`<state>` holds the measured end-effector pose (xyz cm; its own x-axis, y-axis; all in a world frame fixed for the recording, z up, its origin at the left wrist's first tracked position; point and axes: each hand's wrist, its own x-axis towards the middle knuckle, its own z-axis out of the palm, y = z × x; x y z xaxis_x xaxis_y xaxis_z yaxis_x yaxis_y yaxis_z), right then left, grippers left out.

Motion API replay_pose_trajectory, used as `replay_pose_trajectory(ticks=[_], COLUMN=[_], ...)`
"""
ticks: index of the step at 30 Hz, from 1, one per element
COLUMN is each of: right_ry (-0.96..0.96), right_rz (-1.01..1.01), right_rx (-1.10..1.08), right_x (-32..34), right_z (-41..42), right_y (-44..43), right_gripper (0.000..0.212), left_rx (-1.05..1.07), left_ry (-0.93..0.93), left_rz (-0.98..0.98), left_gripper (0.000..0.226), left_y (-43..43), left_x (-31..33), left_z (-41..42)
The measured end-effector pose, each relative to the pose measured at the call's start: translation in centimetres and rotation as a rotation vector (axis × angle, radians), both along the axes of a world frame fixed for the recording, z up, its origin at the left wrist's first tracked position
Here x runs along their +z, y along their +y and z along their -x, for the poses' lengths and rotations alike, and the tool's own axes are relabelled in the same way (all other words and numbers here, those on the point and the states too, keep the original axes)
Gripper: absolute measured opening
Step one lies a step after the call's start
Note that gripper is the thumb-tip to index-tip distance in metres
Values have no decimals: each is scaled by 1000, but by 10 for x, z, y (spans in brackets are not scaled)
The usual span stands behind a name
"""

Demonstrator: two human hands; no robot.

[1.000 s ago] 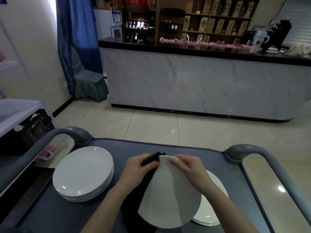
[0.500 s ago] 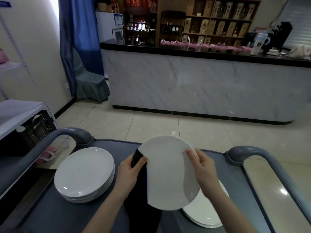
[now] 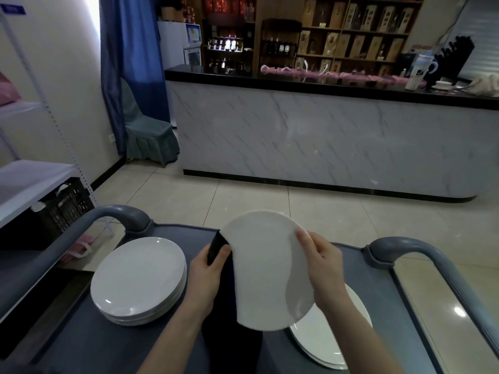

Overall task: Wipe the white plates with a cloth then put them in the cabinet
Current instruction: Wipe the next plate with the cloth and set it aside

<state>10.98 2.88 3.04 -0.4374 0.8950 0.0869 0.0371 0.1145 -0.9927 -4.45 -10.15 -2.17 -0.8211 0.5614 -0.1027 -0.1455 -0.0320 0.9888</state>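
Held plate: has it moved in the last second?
Yes. The held plate has risen and tipped up: its top edge sat below the cart's far rim, and now it pokes above it.

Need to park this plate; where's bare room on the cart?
Bare grey cart top: the near-left corner beside the left stack of white plates, and the strip right of the right plate stack. The middle, around the black cloth, is crowded.
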Motion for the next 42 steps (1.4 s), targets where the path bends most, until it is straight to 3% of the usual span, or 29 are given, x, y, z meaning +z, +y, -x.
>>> replay_pose_trajectory(ticks=[3,6,9,14,17,20,25,28,36,39,42], right_ry=[76,-30,-201,-440,-357,-234,103,56,-178,-326,-347], right_rz=[247,160,-9,-144,-77,-39,294,224,61,-5,-18], right_rx=[-119,19,190,509,469,357,1,21,300,445,489], right_x=[-17,-21,-8,11,8,2,-14,-14,4,5,6], right_z=[0,-8,-11,-3,-3,-7,-6,-6,-14,-10,-6], right_y=[-17,-17,3,20,20,16,0,-1,22,22,18], right_gripper=[36,20,3,6,9,7,10,12,12,14,16], left_rx=[63,90,4,-340,-370,-263,38,51,-172,-365,-462], left_ry=[-151,-161,-3,339,306,232,-111,-135,140,260,275], left_rz=[-42,-6,30,149,135,93,-2,9,61,109,125], left_gripper=[12,14,7,14,11,15,12,14,11,6,6], left_y=[-5,-10,-12,-3,0,1,2,3,-2,0,2], left_x=[-11,-15,-7,15,17,13,-7,-10,13,21,22], left_z=[-8,-4,4,12,12,11,-8,-8,9,19,18])
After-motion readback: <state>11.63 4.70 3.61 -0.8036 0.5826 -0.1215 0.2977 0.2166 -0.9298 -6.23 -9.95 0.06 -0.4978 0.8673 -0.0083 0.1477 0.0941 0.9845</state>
